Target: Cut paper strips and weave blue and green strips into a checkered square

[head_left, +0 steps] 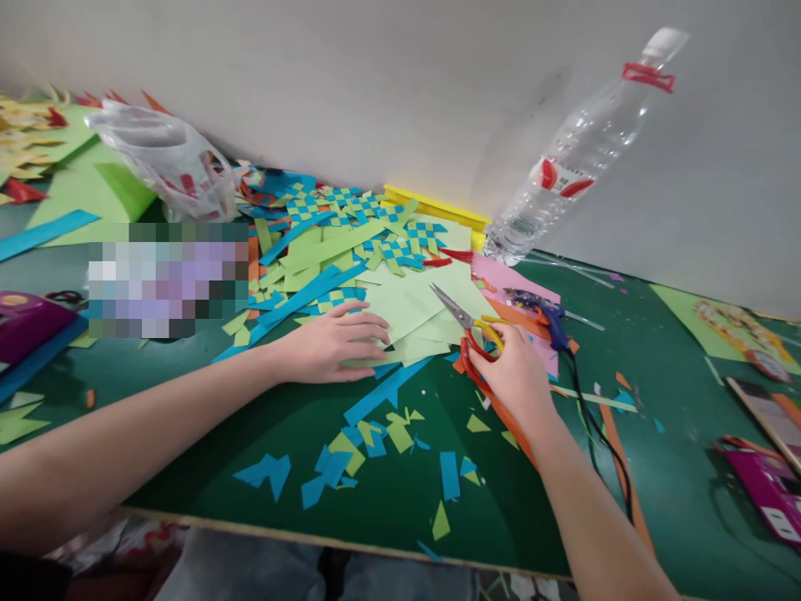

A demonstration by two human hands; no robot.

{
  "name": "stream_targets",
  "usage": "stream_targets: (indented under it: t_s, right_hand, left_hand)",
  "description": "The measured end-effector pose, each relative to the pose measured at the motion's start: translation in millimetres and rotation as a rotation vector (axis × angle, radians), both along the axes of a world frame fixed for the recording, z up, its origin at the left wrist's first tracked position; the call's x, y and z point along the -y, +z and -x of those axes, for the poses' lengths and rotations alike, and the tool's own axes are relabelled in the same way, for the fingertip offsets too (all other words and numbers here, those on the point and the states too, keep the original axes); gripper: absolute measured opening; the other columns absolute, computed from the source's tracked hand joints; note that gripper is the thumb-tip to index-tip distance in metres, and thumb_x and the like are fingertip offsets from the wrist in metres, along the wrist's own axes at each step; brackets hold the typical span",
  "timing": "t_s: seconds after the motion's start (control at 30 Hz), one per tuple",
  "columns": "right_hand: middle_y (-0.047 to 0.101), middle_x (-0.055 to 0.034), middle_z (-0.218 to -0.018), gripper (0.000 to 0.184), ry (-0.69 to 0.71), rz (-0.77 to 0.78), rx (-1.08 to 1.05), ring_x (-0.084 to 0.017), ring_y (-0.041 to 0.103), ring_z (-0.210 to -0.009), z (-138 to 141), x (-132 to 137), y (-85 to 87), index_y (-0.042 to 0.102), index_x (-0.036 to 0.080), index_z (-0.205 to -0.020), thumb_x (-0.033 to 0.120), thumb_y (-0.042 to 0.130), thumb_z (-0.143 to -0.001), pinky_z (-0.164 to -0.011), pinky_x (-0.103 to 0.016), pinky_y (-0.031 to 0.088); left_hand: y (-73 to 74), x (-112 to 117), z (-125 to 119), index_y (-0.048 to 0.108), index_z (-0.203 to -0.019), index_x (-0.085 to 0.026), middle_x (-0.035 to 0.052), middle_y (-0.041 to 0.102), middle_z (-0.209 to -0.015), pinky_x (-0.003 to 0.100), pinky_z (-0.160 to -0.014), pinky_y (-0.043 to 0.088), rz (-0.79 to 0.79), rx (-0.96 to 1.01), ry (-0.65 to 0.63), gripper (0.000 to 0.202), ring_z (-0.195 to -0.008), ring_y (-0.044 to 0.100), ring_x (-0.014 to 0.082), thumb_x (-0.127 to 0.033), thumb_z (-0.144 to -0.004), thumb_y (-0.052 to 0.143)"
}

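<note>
Magenta plastic encases an object [31, 325] at the left end of the green table [501, 517], well to the left of the pale green paper [404, 299]. Between that object and the paper, farther back, slumps a whitish plastic bag [175, 163]. Blue strips [300, 307] run up toward the paper's left side, and there the left hand [341, 342] lies palm down, its fingers stretched out and a little apart, fingertips over the paper's edge; it grips nothing that shows. Woven blue and green pieces [394, 249] are heaped along the paper's far left side, while blue and green scraps [338, 464] litter its near side. Over the paper's right part point the blades of the scissors [466, 320], almost together; the right hand [516, 367], at the paper's right edge, is curled around their red and yellow handles. Just right of the paper lies a dark blue glue gun [554, 327], beyond the paper's far right corner stands a clear bottle [579, 146], and well to the paper's right sits a second magenta object [763, 484]
</note>
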State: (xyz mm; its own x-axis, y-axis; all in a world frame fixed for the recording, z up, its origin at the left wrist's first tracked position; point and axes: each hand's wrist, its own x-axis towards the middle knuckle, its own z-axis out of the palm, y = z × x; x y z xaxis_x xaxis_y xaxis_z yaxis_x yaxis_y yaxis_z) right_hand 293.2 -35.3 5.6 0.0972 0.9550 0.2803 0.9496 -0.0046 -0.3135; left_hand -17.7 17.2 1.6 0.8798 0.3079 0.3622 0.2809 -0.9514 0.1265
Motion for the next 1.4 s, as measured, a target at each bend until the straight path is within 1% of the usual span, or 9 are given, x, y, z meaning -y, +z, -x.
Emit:
stream_targets:
  t_s: [0.1,0.27,0.4,0.57,0.7,0.93,1.07,1.17,1.4]
  right_hand:
    - [0.062,-0.0135,-0.113,0.042,0.022,0.035,-0.025,-0.032,0.061,-0.105,-1.0,-0.7,0.1,0.055,0.018,-0.111,0.048,0.057,-0.081,-0.080,-0.044,0.052]
    - [0.062,-0.0140,-0.113,0.041,0.047,0.045,-0.041,-0.032,0.060,-0.107,-0.2,-0.2,2.1,0.056,0.018,-0.111,0.047,0.056,-0.083,-0.084,-0.045,0.051]
    - [0.063,-0.0147,-0.114,0.041,0.048,0.088,-0.038,-0.033,0.059,-0.109,0.4,0.4,1.3,0.056,0.017,-0.112,0.047,0.056,-0.084,-0.088,-0.047,0.049]
    - [0.064,-0.0143,-0.118,0.051,0.008,0.095,-0.085,-0.033,0.060,-0.111,-1.0,1.1,-2.8,0.049,0.018,-0.119,0.051,0.058,-0.082,-0.084,-0.044,0.051]
    - [0.066,-0.0131,-0.114,0.047,-0.007,0.098,-0.023,-0.033,0.061,-0.108,0.3,2.4,-1.9,0.050,0.019,-0.115,0.051,0.058,-0.082,-0.080,-0.043,0.052]
    - [0.066,-0.0122,-0.113,0.043,0.030,0.095,0.041,-0.033,0.062,-0.105,3.5,3.8,1.5,0.053,0.019,-0.112,0.051,0.056,-0.083,-0.078,-0.043,0.051]
    - [0.066,-0.0122,-0.113,0.043,0.070,0.059,0.013,-0.033,0.062,-0.105,5.6,4.5,1.4,0.053,0.020,-0.111,0.051,0.058,-0.081,-0.078,-0.042,0.052]
    - [0.067,-0.0121,-0.107,0.045,0.052,0.007,-0.013,-0.032,0.063,-0.102,7.3,5.1,1.9,0.052,0.019,-0.109,0.052,0.061,-0.079,-0.077,-0.041,0.052]
    - [0.067,-0.0121,-0.102,0.043,0.041,-0.032,-0.005,-0.031,0.065,-0.096,6.0,4.8,1.6,0.050,0.020,-0.109,0.049,0.061,-0.079,-0.072,-0.039,0.051]
  left_hand:
    - [-0.6,-0.3,0.3,0.065,-0.108,-0.025,0.0053,0.066,-0.119,0.044,-0.115,0.022,0.005,-0.026,0.010,0.019,-0.126,0.050,0.0207,-0.029,-0.093,0.053]
    - [-1.8,-2.6,1.3,0.068,-0.093,-0.024,0.0033,0.068,-0.113,0.043,-0.115,0.024,-0.014,0.001,0.057,0.017,-0.123,0.053,0.0194,-0.026,-0.094,0.051]
    - [-4.4,-4.9,1.7,0.067,-0.090,-0.022,0.0028,0.070,-0.109,0.044,-0.113,0.028,-0.065,0.026,0.123,0.016,-0.119,0.056,0.0199,-0.024,-0.093,0.052]
    - [-5.8,-4.9,0.7,0.067,-0.092,-0.022,0.0013,0.071,-0.106,0.044,-0.111,0.032,-0.133,0.060,0.210,0.016,-0.115,0.059,0.0200,-0.024,-0.093,0.052]
    - [-4.3,-3.7,-0.3,0.068,-0.093,-0.023,0.0008,0.072,-0.105,0.045,-0.110,0.034,-0.149,0.063,0.273,0.017,-0.112,0.060,0.0202,-0.024,-0.093,0.051]
    - [-4.2,-4.2,-0.9,0.070,-0.081,-0.023,0.0008,0.071,-0.101,0.046,-0.110,0.035,-0.269,0.042,0.312,0.019,-0.109,0.061,0.0205,-0.025,-0.092,0.054]
    - [-4.8,-4.3,0.2,0.070,-0.082,-0.023,0.0013,0.072,-0.101,0.046,-0.109,0.037,-0.290,0.029,0.348,0.019,-0.107,0.061,0.0210,-0.026,-0.092,0.053]
    - [-4.2,-4.1,0.7,0.070,-0.082,-0.023,0.0021,0.071,-0.102,0.048,-0.108,0.038,-0.281,0.018,0.369,0.021,-0.107,0.062,0.0217,-0.027,-0.092,0.052]
    - [-5.1,-4.8,1.3,0.070,-0.095,-0.024,0.0037,0.071,-0.106,0.052,-0.109,0.034,-0.202,-0.025,0.465,0.024,-0.111,0.060,0.0241,-0.030,-0.095,0.047]
